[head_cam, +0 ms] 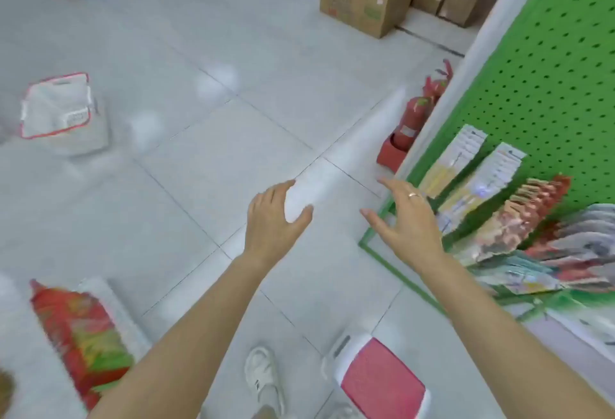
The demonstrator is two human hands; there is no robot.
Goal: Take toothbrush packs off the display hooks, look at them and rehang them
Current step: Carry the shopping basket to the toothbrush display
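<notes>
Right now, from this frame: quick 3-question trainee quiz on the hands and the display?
1. True or false: the right hand holds a toothbrush pack.
2. Which hand wears a ring? A) left hand B) right
3. Fill in: the packs hang on a ____ pegboard.

Key: 1 false, both hands are empty with fingers spread. 2 B. 3 green.
</notes>
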